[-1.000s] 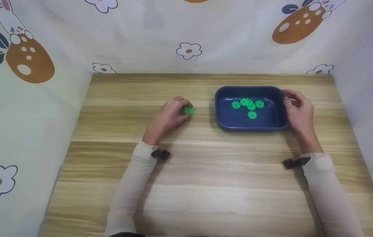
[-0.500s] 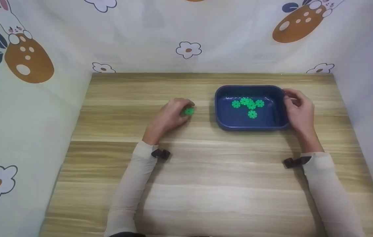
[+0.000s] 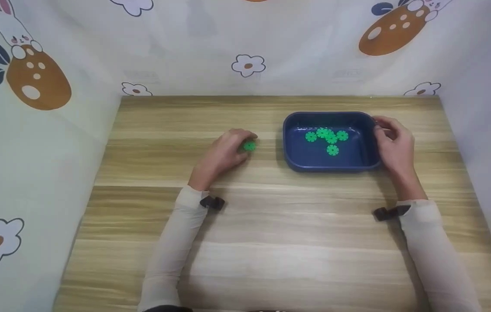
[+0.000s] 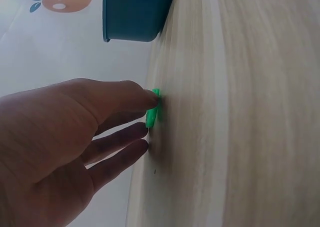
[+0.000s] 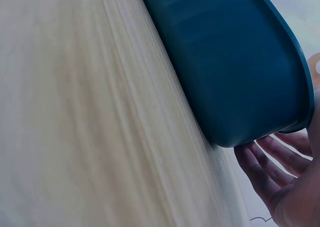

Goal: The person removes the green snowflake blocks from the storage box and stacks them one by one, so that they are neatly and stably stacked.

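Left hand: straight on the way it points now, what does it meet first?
The left hand would likely meet the green disc first, just ahead of its palm. Past that, perhaps the blue tray, though exact heading and depth are unclear.

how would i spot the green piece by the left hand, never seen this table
On the wood-grain table, look left of the blue tray to the left hand. Right by it is the green notched disc, the only one visible outside the tray.
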`<state>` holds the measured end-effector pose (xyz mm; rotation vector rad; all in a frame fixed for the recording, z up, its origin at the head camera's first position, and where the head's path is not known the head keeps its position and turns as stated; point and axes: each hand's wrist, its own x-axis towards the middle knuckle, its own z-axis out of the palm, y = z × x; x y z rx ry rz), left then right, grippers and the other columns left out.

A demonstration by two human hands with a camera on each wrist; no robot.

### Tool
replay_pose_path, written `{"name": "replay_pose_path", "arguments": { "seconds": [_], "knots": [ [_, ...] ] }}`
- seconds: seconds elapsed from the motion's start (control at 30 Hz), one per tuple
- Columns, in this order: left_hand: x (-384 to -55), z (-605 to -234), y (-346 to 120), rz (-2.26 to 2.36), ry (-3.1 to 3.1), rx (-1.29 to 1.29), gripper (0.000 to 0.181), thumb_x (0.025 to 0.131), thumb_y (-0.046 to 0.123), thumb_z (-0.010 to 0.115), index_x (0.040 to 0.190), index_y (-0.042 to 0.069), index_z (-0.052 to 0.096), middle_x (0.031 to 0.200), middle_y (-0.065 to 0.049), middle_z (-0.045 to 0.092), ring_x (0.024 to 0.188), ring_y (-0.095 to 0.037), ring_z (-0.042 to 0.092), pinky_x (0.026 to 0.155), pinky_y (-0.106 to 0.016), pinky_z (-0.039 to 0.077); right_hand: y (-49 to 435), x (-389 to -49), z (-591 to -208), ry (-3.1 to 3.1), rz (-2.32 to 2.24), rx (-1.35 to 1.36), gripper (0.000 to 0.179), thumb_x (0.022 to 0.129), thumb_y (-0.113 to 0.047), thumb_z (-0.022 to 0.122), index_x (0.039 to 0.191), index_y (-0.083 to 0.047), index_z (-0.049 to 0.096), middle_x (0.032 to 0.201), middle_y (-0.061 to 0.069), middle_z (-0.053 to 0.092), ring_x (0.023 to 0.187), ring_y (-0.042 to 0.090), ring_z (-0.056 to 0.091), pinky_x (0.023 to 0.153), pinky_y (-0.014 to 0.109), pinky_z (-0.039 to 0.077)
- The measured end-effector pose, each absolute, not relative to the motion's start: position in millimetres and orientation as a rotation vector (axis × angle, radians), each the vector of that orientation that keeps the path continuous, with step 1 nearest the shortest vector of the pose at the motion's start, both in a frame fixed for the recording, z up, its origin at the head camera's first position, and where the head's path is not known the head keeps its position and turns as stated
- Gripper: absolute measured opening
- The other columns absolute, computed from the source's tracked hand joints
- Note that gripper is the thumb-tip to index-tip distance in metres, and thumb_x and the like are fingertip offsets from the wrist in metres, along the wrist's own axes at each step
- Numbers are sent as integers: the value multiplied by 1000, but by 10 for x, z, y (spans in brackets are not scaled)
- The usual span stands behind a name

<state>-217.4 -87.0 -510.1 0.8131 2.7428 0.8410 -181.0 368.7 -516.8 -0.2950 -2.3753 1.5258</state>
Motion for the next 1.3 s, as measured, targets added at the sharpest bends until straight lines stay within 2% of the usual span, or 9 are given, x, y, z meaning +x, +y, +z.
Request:
{"name": "replay_pose_path", "arguments": {
  "seconds": [0.5,1.03,1.17,1.3],
  "knots": [
    [-2189,-5115,-855,902,2720,869,42,95,0,74,137,4,71,139,-16,72,134,-31,66,115,-41,55,3684,-1797,-5166,-2372,1528,-303,30,105,-20,64,131,-14,78,114,4,78,95,3,73,89,12,55],
    [-2190,-5102,-860,906,2725,850,42,95,3,75,136,2,71,137,-17,71,130,-32,66,113,-42,56,3692,-1811,-5181,-2395,1522,-327,31,105,-21,63,132,-15,77,114,3,75,97,3,73,89,11,55],
    [-2172,-5049,-808,903,2783,869,40,97,6,72,137,4,70,135,-16,71,130,-32,66,113,-42,56,3690,-1810,-5170,-2406,1514,-326,31,105,-22,63,133,-15,77,115,2,75,99,2,72,91,11,54],
    [-2120,-4945,-672,944,2830,919,37,102,8,69,138,8,69,139,-13,70,137,-30,62,118,-42,52,3694,-1809,-5165,-2411,1502,-316,31,105,-22,63,132,-15,77,115,1,75,99,2,72,91,11,54]
  ]
}}
